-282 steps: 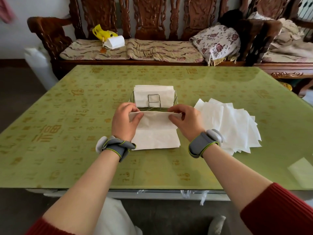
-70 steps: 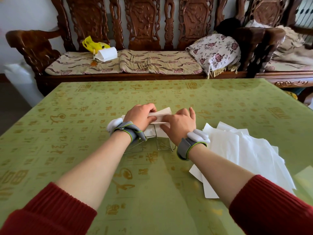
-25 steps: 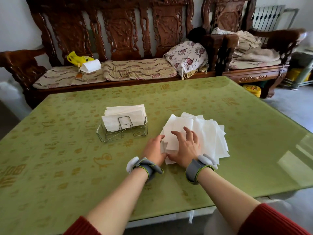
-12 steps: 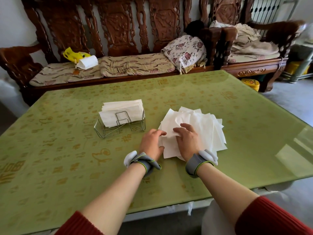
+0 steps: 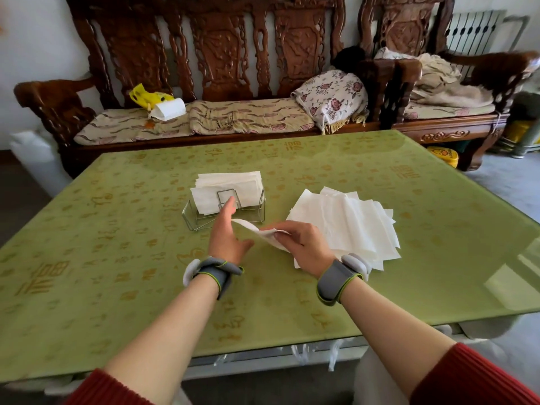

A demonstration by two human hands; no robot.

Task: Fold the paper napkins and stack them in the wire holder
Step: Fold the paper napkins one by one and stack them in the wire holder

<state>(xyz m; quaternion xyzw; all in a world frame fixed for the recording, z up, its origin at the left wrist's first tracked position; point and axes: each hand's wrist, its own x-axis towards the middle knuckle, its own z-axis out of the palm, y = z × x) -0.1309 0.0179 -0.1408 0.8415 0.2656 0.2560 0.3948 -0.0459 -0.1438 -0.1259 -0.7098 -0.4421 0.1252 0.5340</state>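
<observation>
"Two hands in shot, what's each one doing?"

"Right hand [image 5: 304, 247] pinches one loose napkin [image 5: 254, 230] by its edge, lifted off the green table [image 5: 117, 273]. Left hand [image 5: 226, 241] holds nothing, fingers straight and spread, right beside that sheet's far corner. Can't tell if it's touching."

"And the rest of the napkins?"

"Unfolded pile [image 5: 353, 223] lies at 2 o'clock from the right hand. Wire holder [image 5: 198, 220] stands at 12 o'clock from the left hand, folded napkins [image 5: 230, 185] upright inside, pile at its 3 o'clock."
</observation>
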